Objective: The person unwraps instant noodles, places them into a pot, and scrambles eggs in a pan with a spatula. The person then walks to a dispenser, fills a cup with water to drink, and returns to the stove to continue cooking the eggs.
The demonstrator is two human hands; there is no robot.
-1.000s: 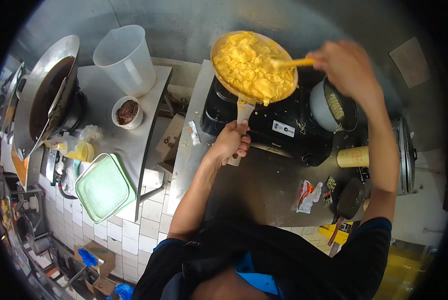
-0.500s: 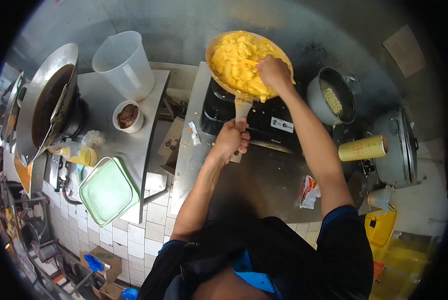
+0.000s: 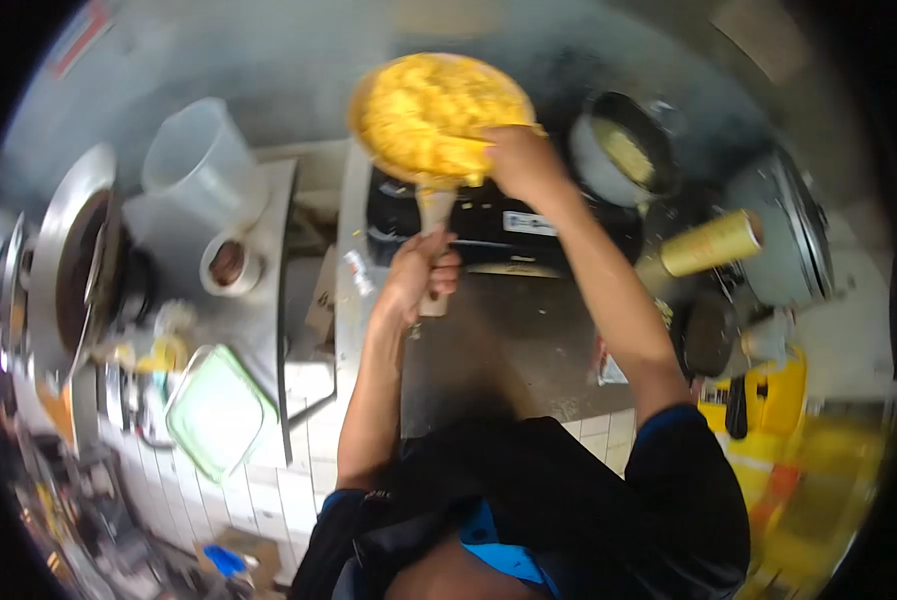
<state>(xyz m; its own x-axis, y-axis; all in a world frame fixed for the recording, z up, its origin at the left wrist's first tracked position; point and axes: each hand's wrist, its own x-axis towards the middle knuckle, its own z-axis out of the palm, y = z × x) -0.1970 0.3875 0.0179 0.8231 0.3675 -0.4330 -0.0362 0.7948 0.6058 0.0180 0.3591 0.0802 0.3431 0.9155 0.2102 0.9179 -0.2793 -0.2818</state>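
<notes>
A round pan (image 3: 357, 112) full of yellow scrambled egg (image 3: 434, 105) is over the black gas stove (image 3: 394, 210). My left hand (image 3: 421, 272) is closed around the pan's pale handle (image 3: 436, 212). Over the pan's right side, my right hand (image 3: 524, 160) is closed on a yellow utensil (image 3: 465, 152), whose far end is in the egg. A pot (image 3: 594, 160) with pale noodles inside stands to the right of the pan.
On the left table (image 3: 259, 335) are a clear jug (image 3: 197, 165), a cup of dark food (image 3: 231, 265), a green basket (image 3: 219, 410) and a large wok (image 3: 59, 270). At right are a yellow roll (image 3: 714, 243) and a lidded pot (image 3: 769, 250).
My right hand has come down and left, from the pan's right side to over the egg. The view has turned and blurred, and the pan now appears further left.
</notes>
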